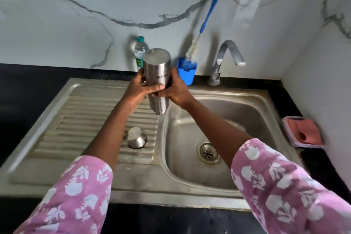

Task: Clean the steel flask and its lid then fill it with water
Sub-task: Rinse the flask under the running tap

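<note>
Both grips are clamped on the steel flask [156,68]. The left grip [139,89] wraps its middle from one side and the right grip [175,92] from the other, with fingers meeting across the front. The flask is held base up and mouth down, above the line where the ribbed drainboard [76,123] meets the basin of the sink [247,112]. This hold is most likely meant to let rinse water run out into the steel below. Whether anything is leaving the mouth cannot be made out. The two-handed clasp suits a smooth, probably wet wall that could slip from one hand.

The lid [136,137] stands on the drainboard ribs, well apart from the flask and beneath the left forearm. It was seemingly parked there to free both hands and to shed its own drips.

A blue-handled bottle brush [209,11] leans against the marble wall with its bristles down in a blue holder [187,75], just beside the flask and within easy reach. The tap [228,53] curves over the basin, and no stream shows at its spout. A plastic water bottle [140,49] stands behind the flask, partly hidden by it. On the dark bench [28,81] to the right of the sink, a pink sponge [303,132] lies in a clear tray [284,121].

With the mouth turned down and the lid off, the filling step appears yet to come. The flask would first need to be righted under the tap.
</note>
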